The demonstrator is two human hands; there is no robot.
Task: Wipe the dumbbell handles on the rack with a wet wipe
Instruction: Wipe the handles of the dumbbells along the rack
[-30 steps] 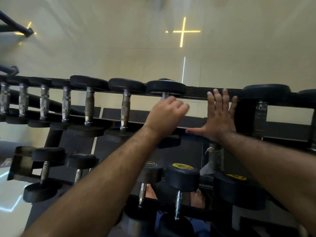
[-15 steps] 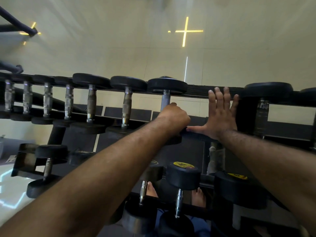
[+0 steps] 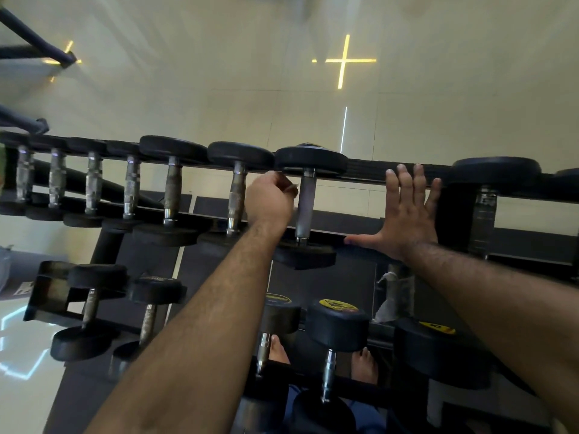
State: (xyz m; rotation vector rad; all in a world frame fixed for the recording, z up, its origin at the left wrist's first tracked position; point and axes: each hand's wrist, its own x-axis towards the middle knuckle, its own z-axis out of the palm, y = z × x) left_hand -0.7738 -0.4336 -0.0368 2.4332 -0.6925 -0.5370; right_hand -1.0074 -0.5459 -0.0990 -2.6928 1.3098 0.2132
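Black dumbbells with metal handles lie in a row on the top tier of a black rack (image 3: 369, 173). My left hand (image 3: 269, 200) is closed in a fist between two of them, just left of a smooth grey handle (image 3: 306, 208) and right of a knurled handle (image 3: 237, 195). A pale sliver at my fingertips looks like the wet wipe (image 3: 293, 188); the rest of it is hidden in the fist. My right hand (image 3: 407, 214) lies flat with fingers spread on the rack's empty gap, thumb on the near rail.
Lower tiers hold bigger dumbbells (image 3: 336, 324) with yellow labels, and smaller ones at the left (image 3: 94, 296). A crumpled whitish rag or wrap clings to the rack post (image 3: 394, 296). My bare feet (image 3: 363, 364) show below. Glossy pale floor lies beyond.
My left fist was wrapped around the smooth grey handle and slid along it; now it has come off to the left, leaving that handle bare. My right hand stayed put.
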